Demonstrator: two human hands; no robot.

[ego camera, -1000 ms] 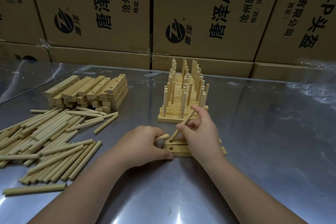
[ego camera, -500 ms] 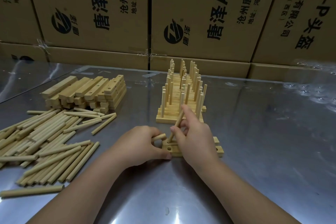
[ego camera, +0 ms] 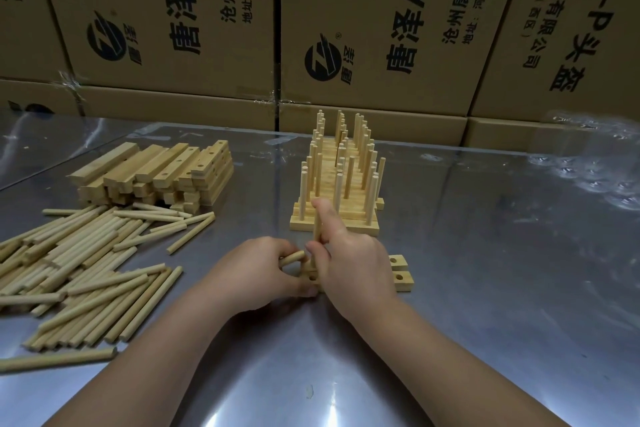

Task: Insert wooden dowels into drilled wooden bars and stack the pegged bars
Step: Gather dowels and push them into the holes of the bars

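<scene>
- Pale upright dowel, frame centre, pinched by the right hand over a drilled bar.
- The left hand curls round a spare dowel.
- Cardboard boxes along the top read "唐泽 AH".
</scene>
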